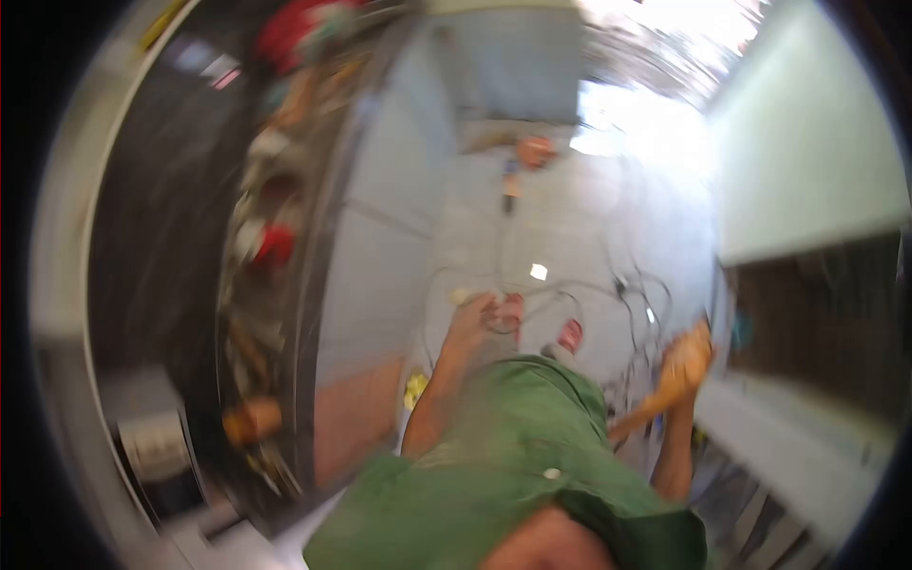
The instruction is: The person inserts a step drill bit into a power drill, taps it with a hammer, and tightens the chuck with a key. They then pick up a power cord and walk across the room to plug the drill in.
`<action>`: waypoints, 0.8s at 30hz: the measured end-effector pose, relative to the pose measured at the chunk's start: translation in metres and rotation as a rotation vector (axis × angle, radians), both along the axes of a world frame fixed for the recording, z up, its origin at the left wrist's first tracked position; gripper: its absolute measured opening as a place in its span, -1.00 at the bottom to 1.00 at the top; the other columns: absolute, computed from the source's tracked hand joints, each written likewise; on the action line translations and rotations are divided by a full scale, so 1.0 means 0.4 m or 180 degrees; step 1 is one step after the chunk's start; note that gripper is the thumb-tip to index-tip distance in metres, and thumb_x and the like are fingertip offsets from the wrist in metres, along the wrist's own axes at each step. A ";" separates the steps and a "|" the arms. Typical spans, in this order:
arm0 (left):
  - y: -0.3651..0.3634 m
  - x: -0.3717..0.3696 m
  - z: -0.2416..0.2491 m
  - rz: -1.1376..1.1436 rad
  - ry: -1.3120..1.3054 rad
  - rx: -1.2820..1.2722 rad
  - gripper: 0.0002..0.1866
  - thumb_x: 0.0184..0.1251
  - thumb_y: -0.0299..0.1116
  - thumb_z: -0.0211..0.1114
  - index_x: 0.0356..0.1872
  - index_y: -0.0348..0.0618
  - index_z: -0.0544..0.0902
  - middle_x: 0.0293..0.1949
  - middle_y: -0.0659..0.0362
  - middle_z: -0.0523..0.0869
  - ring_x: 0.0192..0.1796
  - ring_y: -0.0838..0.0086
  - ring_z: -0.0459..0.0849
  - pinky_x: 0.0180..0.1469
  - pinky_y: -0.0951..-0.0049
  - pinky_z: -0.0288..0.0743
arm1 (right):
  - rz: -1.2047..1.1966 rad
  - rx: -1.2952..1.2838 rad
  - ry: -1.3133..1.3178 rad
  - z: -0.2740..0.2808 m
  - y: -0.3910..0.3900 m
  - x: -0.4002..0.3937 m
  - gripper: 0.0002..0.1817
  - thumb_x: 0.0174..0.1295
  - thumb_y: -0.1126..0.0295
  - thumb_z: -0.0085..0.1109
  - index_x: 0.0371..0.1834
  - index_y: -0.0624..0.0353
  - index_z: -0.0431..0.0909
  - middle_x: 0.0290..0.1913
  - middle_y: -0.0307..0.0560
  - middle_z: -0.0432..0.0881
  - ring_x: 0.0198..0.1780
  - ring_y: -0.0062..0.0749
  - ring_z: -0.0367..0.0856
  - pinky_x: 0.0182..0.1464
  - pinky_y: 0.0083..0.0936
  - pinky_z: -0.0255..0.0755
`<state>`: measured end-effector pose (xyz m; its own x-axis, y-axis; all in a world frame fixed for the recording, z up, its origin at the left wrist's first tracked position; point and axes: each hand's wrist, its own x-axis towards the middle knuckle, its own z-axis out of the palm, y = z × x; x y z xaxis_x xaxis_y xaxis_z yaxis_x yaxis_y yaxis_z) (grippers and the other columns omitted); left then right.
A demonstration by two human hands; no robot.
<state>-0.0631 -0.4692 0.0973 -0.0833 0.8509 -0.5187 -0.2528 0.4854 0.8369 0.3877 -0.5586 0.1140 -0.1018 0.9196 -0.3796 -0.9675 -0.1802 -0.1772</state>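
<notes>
My right hand [686, 366] hangs at my right side with its fingers closed around a long tan, wooden-looking piece [644, 412]. That piece slants down toward my green shirt, and blur hides its exact kind. On the other side, my left hand [470, 323] hangs low in front of me, above the floor near my red shoe [513, 309]. Motion smears its fingers, so I cannot make out whether they are curled around anything.
Cables [570, 283] trail over the pale floor [560, 228] around my feet. An orange-and-black power tool [510, 185] lies farther ahead. On the left runs a dark worktop [161, 256] with a cluttered trough [271, 247]. A pale bench [807, 456] stands at the right.
</notes>
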 end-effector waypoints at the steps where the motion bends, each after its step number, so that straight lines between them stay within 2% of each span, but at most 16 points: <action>1: 0.009 0.011 -0.018 -0.0324 0.0105 -0.0154 -0.83 0.34 -0.28 0.23 -0.35 -0.16 0.55 -0.49 0.26 0.57 -0.48 0.56 0.55 -0.48 0.57 0.41 | -0.0273 0.0263 -0.0420 -0.064 0.010 0.006 -0.27 0.24 -0.34 -0.14 0.12 0.12 0.41 -0.04 -0.04 0.56 -0.10 -0.25 0.58 -0.07 -0.28 0.53; 2: 0.018 0.025 -0.041 -0.0665 0.0214 -0.0290 -0.83 0.33 -0.28 0.23 -0.34 -0.17 0.55 -0.49 0.27 0.57 -0.49 0.58 0.55 -0.50 0.58 0.40 | -0.0183 0.0575 -0.0229 -0.040 0.051 0.006 -0.30 0.26 -0.33 -0.18 0.07 0.09 0.44 -0.07 -0.06 0.57 -0.11 -0.29 0.57 -0.07 -0.31 0.53; 3: 0.041 0.025 0.004 -0.0911 0.0324 -0.0806 -0.83 0.32 -0.29 0.24 -0.32 -0.17 0.55 -0.48 0.27 0.58 -0.51 0.61 0.54 -0.54 0.59 0.39 | -0.0077 0.0879 -0.0041 -0.012 0.089 0.007 -0.33 0.29 -0.33 -0.23 0.01 0.07 0.46 -0.09 -0.08 0.57 -0.11 -0.33 0.57 -0.08 -0.34 0.53; 4: 0.074 0.017 0.004 -0.1206 0.0425 -0.0777 -0.83 0.31 -0.29 0.26 -0.29 -0.19 0.55 -0.45 0.25 0.59 -0.52 0.61 0.54 -0.57 0.58 0.37 | -0.0551 0.0082 -0.0595 0.092 0.101 -0.033 -0.31 0.29 -0.34 -0.22 -0.03 0.09 0.48 -0.12 -0.07 0.57 -0.14 -0.31 0.57 -0.13 -0.34 0.53; 5: 0.102 -0.003 0.009 -0.1393 0.0542 -0.0733 -0.82 0.29 -0.30 0.28 -0.27 -0.20 0.55 -0.43 0.22 0.61 -0.53 0.61 0.55 -0.59 0.58 0.35 | -0.0707 -0.0099 -0.0905 0.169 0.130 -0.068 -0.29 0.27 -0.35 -0.18 -0.03 0.14 0.45 -0.16 -0.05 0.55 -0.18 -0.29 0.56 -0.19 -0.33 0.54; 6: 0.134 -0.014 0.028 -0.1688 0.0564 -0.0804 -0.81 0.28 -0.31 0.29 -0.25 -0.22 0.55 -0.41 0.21 0.61 -0.52 0.60 0.56 -0.58 0.59 0.36 | -0.1060 -0.0258 -0.0251 0.218 0.156 -0.089 -0.28 0.25 -0.34 -0.14 -0.04 0.19 0.43 -0.21 -0.06 0.52 -0.22 -0.31 0.53 -0.21 -0.39 0.53; 8: 0.223 -0.017 0.068 -0.2069 0.0593 -0.0816 -0.78 0.26 -0.32 0.32 -0.21 -0.25 0.56 -0.37 0.17 0.63 -0.50 0.58 0.58 -0.55 0.60 0.36 | -0.1465 -0.0064 -0.0428 0.242 0.159 -0.095 -0.29 0.25 -0.30 -0.09 0.00 0.22 0.39 -0.19 -0.04 0.46 -0.21 -0.29 0.50 -0.17 -0.38 0.52; 11: 0.299 -0.001 0.073 -0.2509 0.0344 -0.0628 -0.72 0.26 -0.30 0.33 -0.15 -0.29 0.56 -0.33 0.13 0.62 -0.46 0.54 0.60 -0.51 0.62 0.36 | -0.2092 -0.0024 -0.0356 0.219 0.119 -0.121 -0.29 0.23 -0.29 -0.05 0.01 0.23 0.39 -0.17 -0.02 0.43 -0.17 -0.27 0.48 -0.14 -0.34 0.52; 13: 0.359 0.039 0.062 -0.2761 0.0260 -0.0692 -0.69 0.27 -0.29 0.32 -0.10 -0.32 0.56 -0.29 0.11 0.62 -0.42 0.52 0.62 -0.48 0.63 0.37 | -0.2590 -0.0245 -0.0478 0.218 0.104 -0.147 -0.30 0.22 -0.29 -0.03 -0.01 0.23 0.40 -0.17 -0.02 0.45 -0.16 -0.26 0.47 -0.12 -0.33 0.52; 14: 0.384 0.066 0.059 -0.2889 0.0275 -0.0730 -0.67 0.27 -0.29 0.32 -0.08 -0.33 0.56 -0.27 0.11 0.62 -0.41 0.53 0.62 -0.48 0.62 0.37 | -0.2573 -0.0177 -0.0744 0.195 0.082 -0.157 -0.32 0.21 -0.29 -0.02 -0.06 0.20 0.44 -0.16 0.01 0.51 -0.18 -0.22 0.51 -0.11 -0.31 0.52; 17: 0.410 0.135 0.059 -0.3298 0.0301 -0.0772 -0.70 0.26 -0.27 0.33 -0.11 -0.26 0.62 -0.30 0.18 0.64 -0.37 0.60 0.60 -0.45 0.62 0.36 | -0.2835 -0.0762 -0.1199 0.069 0.010 -0.188 -0.36 0.21 -0.30 -0.02 -0.11 0.13 0.49 -0.18 -0.05 0.58 -0.18 -0.23 0.58 -0.08 -0.29 0.54; 19: 0.382 0.191 0.076 -0.3707 0.0276 -0.0741 -0.74 0.24 -0.25 0.35 -0.16 -0.21 0.66 -0.32 0.22 0.65 -0.34 0.64 0.58 -0.44 0.63 0.35 | -0.3097 -0.1533 -0.1098 0.039 0.000 -0.248 -0.39 0.21 -0.30 -0.03 -0.13 0.07 0.51 -0.20 -0.12 0.61 -0.16 -0.26 0.61 -0.07 -0.27 0.54; 20: 0.364 0.225 0.111 -0.3856 0.0347 -0.0699 -0.78 0.23 -0.26 0.37 -0.22 -0.18 0.70 -0.31 0.25 0.68 -0.26 0.65 0.58 -0.37 0.63 0.41 | -0.3202 -0.1908 -0.1034 0.021 0.006 -0.283 -0.41 0.22 -0.30 -0.04 -0.14 0.04 0.52 -0.21 -0.16 0.62 -0.16 -0.27 0.63 -0.07 -0.26 0.55; 22: 0.311 0.267 0.064 -0.4063 0.0086 -0.0573 -0.76 0.22 -0.27 0.37 -0.20 -0.22 0.70 -0.26 0.23 0.69 -0.22 0.62 0.59 -0.30 0.62 0.45 | -0.2833 -0.1855 -0.0813 -0.053 0.002 -0.333 -0.45 0.23 -0.28 -0.05 -0.15 -0.02 0.53 -0.21 -0.24 0.63 -0.11 -0.32 0.63 -0.05 -0.28 0.55; 24: 0.247 0.282 -0.031 -0.4069 -0.0146 -0.0724 -0.72 0.21 -0.30 0.38 -0.13 -0.24 0.67 -0.22 0.19 0.70 -0.20 0.58 0.61 -0.24 0.60 0.49 | -0.2556 -0.1833 -0.0509 -0.126 0.014 -0.374 -0.49 0.23 -0.24 0.01 -0.17 -0.01 0.53 -0.21 -0.22 0.63 -0.12 -0.32 0.62 -0.05 -0.29 0.55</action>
<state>0.0497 -0.3704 0.0848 0.7385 0.2070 -0.6417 0.4658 0.5315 0.7075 0.2381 -0.5532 0.0634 0.5599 0.3650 -0.7438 -0.8127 0.4169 -0.4071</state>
